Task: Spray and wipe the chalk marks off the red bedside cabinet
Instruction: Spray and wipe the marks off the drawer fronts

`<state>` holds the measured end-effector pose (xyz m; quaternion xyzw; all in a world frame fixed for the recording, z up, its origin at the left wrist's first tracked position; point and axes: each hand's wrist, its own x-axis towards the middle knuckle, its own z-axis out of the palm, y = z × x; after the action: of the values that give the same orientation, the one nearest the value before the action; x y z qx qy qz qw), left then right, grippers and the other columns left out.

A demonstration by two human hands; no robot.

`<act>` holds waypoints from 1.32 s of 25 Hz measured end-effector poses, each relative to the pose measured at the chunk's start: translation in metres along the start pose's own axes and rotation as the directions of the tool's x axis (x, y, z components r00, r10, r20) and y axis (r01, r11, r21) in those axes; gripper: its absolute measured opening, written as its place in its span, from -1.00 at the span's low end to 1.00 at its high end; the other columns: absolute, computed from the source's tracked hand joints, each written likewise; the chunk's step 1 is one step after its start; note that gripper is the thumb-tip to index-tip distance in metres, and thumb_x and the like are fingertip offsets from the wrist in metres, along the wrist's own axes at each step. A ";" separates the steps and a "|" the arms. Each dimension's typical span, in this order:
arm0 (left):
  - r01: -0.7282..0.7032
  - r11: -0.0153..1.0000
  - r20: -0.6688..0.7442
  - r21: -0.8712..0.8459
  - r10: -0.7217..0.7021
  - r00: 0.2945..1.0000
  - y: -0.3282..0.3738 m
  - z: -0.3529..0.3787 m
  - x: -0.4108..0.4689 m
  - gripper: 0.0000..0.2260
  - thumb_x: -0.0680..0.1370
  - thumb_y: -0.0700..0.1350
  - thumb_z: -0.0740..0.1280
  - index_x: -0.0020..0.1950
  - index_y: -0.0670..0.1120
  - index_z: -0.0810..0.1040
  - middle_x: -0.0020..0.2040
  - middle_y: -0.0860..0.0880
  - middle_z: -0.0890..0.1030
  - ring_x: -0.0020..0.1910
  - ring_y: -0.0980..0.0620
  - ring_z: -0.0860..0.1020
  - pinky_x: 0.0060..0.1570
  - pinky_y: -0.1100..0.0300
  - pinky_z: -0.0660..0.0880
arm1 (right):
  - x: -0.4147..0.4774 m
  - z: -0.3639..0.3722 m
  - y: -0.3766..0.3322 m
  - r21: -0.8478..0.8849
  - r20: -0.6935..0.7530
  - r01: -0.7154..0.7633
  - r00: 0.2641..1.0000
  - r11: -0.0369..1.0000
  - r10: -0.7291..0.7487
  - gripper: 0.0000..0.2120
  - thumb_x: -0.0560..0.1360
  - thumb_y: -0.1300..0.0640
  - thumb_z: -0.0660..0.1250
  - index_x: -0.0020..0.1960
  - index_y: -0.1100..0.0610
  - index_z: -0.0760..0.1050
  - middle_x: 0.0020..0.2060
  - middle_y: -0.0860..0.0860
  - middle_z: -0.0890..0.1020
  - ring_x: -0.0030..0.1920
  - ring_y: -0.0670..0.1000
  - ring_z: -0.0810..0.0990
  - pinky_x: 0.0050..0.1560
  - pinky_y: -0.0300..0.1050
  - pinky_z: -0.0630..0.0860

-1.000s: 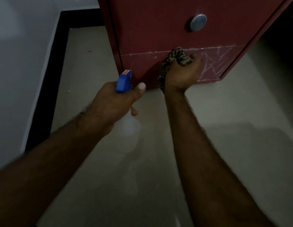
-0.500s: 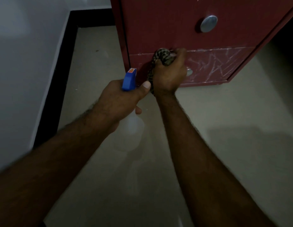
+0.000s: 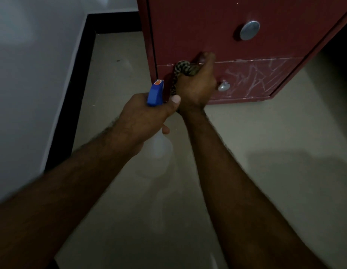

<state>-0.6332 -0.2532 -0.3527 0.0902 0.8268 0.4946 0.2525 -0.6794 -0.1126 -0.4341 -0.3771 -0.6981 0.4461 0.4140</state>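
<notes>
**Red bedside cabinet: cloth at the drawer seam, chalk to the right**

Red bedside cabinet point(image 3: 198, 26) stands on the pale floor at the top of the view, its front facing the camera. White chalk marks point(image 3: 252, 78) criss-cross the right half of the lower drawer front point(image 3: 285, 68), between the small round lower knob point(image 3: 223, 86) and the cabinet's right front edge. A thin chalky line also runs along the seam between the two drawers. A larger upper knob point(image 3: 249, 30) sits well above the marks.

The right hand point(image 3: 196, 86) grips a bunched patterned cloth point(image 3: 179, 67) and presses it against that seam, just left of the lower knob. A tail of cloth hangs down beside the wrist. The left hand point(image 3: 143, 115) is curled round the neck of a translucent spray bottle point(image 3: 159, 150), thumb beside its blue spray head point(image 3: 155, 93). The nozzle is near the cabinet's lower left corner. The two hands are just beside each other.

A strip of floor point(image 3: 118, 78) runs between the cabinet's left side and the white wall point(image 3: 33, 74) with its black skirting point(image 3: 72, 94). More floor spreads below the cabinet's bottom edge and right of the right forearm. A dark gap lies beyond the cabinet's right side.
</notes>
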 end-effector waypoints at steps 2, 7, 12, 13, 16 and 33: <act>-0.008 1.000 0.001 0.000 0.008 1.000 0.000 -0.001 -0.002 -0.75 0.56 0.17 0.34 0.02 0.02 0.46 -0.13 0.08 0.56 -0.41 0.20 0.63 -0.36 0.38 0.38 | 0.004 -0.008 0.002 0.034 -0.005 -0.016 1.000 0.999 0.016 -0.52 0.42 0.29 0.47 0.30 0.10 0.48 -0.17 -0.08 0.68 -0.21 -0.10 0.68 -0.25 -0.22 0.64; -0.038 0.999 -0.014 -0.025 0.038 0.999 0.002 -0.009 -0.007 -0.80 0.56 0.17 0.34 -0.08 0.08 0.44 -0.15 0.10 0.57 -0.43 0.24 0.62 -0.58 0.56 0.32 | 0.016 -0.025 0.003 -0.057 -0.017 0.002 1.000 0.998 -0.003 -0.53 0.42 0.30 0.39 0.31 0.12 0.45 -0.17 -0.03 0.67 -0.23 -0.03 0.66 -0.21 -0.03 0.67; -0.033 0.999 -0.028 -0.012 0.033 0.999 0.003 -0.014 -0.012 -0.79 0.55 0.18 0.34 -0.08 0.06 0.46 -0.14 0.08 0.58 -0.40 0.19 0.63 -0.40 0.42 0.37 | 0.008 -0.014 -0.007 -0.118 0.110 0.009 0.994 0.993 0.004 -0.39 0.43 0.32 0.39 0.45 0.11 0.36 -0.17 -0.04 0.65 -0.19 -0.01 0.67 -0.20 -0.01 0.69; -0.036 0.999 -0.029 -0.019 0.036 0.999 0.003 -0.015 -0.013 -0.79 0.55 0.18 0.34 -0.08 0.06 0.46 -0.14 0.07 0.59 -0.39 0.18 0.63 -0.43 0.44 0.38 | 0.010 -0.017 -0.006 -0.109 0.082 -0.013 0.996 0.994 0.022 -0.39 0.43 0.30 0.38 0.46 0.13 0.36 -0.13 -0.02 0.67 -0.16 0.01 0.68 -0.15 0.00 0.69; -0.046 0.998 -0.023 -0.032 0.045 0.999 0.004 -0.018 -0.015 -0.77 0.56 0.17 0.34 -0.05 0.04 0.47 -0.15 0.07 0.58 -0.36 0.16 0.64 -0.57 0.54 0.33 | 0.021 -0.028 0.000 -0.086 0.012 -0.050 0.999 0.995 0.052 -0.36 0.43 0.34 0.36 0.50 0.21 0.34 0.01 0.00 0.66 -0.07 -0.02 0.65 -0.08 -0.18 0.63; -0.031 1.000 -0.042 -0.002 0.031 0.999 0.003 -0.016 -0.014 -0.77 0.55 0.19 0.35 -0.08 0.06 0.46 -0.14 0.08 0.59 -0.42 0.26 0.63 -0.56 0.51 0.35 | -0.006 0.006 -0.016 -0.037 0.103 0.023 0.994 0.999 -0.019 -0.53 0.44 0.33 0.39 0.32 0.13 0.43 -0.24 -0.08 0.62 -0.28 -0.13 0.61 -0.42 -0.37 0.49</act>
<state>-0.6298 -0.2697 -0.3397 0.0923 0.8297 0.5013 0.2277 -0.6849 -0.1247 -0.4218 -0.3541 -0.7310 0.4470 0.3748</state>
